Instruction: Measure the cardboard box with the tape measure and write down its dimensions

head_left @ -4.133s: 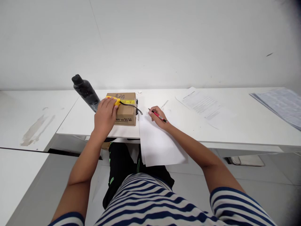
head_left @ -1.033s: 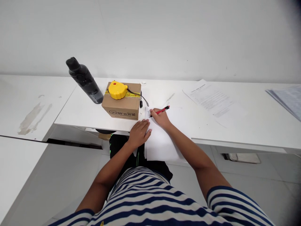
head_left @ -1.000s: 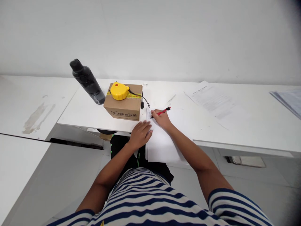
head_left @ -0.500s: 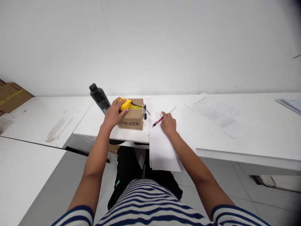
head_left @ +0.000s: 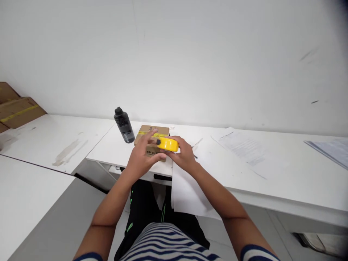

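Observation:
My right hand (head_left: 185,154) is closed around a yellow tape measure (head_left: 169,144), holding it in front of the cardboard box. My left hand (head_left: 143,156) has its fingers and thumb spread near the tape measure's black end; whether a fingertip touches it is hard to tell. Behind both hands, the small cardboard box (head_left: 144,129) with yellow tape and dark writing stands on the white desk, partly covered by them. White sheets of paper (head_left: 187,192) lie under my right forearm and hang over the desk's front edge. A dark pen tip (head_left: 195,156) shows beside my right hand.
A black bottle (head_left: 124,125) stands left of the box. Printed sheets (head_left: 241,148) lie to the right, with more papers (head_left: 330,150) at the far right. Cardboard boxes (head_left: 21,112) are stacked at the far left. A white wall closes off the back.
The tape measure has come off the box and passed from my left hand to my right. My right hand has let go of the red pen. My left hand has opened.

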Demonstrator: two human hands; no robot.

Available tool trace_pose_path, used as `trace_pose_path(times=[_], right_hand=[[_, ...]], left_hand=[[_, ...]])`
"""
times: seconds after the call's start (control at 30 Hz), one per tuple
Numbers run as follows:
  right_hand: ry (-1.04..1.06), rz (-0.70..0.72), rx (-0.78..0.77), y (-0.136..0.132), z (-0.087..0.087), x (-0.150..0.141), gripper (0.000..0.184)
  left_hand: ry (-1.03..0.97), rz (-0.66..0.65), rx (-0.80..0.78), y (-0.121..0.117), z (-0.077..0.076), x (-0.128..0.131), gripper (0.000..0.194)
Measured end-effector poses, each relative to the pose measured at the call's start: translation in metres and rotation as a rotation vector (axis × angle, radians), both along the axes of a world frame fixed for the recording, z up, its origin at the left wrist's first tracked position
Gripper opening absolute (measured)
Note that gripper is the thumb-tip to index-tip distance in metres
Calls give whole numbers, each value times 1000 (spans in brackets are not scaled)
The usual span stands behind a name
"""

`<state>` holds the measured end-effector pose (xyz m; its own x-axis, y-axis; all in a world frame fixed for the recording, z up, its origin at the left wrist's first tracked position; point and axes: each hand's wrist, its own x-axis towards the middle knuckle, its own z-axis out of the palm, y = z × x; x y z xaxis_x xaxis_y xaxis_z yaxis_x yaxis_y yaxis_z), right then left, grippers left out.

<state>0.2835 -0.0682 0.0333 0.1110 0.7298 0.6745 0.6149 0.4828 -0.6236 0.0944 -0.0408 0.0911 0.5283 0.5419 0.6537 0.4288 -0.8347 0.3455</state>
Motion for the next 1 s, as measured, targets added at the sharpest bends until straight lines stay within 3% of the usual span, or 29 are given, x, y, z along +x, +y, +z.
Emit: trace_pose_path(times=[0.1,0.23,0.43,0.63,0.7,0.87,0.93,1.0], right_hand=[[453,67,-92,-6,4,-5,60],[636,213,-172,-7,9,-10,63],[679,286,-285,-12,11,-12,60],[687,231,-309,-20,21,-9,58],[657,175,-265,-20,23,1,60],[418,-6,-170,-16,17,57,68],[296,-78,-223,-15,12,79,70],[226,-113,-285,-14,6,92,72]], left_hand=[[-49,-39,-37,4,-11,-9,61],[-29,-7,102,13,-23,-9,44],[79,-16,379,20,-21,-11,28],[133,-62,437,34,-26,-17,22],[98,27,430,49,-29,-22,22],[-22,457,310,113,-46,-60,32],[17,498,255,133,-56,-74,34],[71,456,199,145,-67,-81,32]])
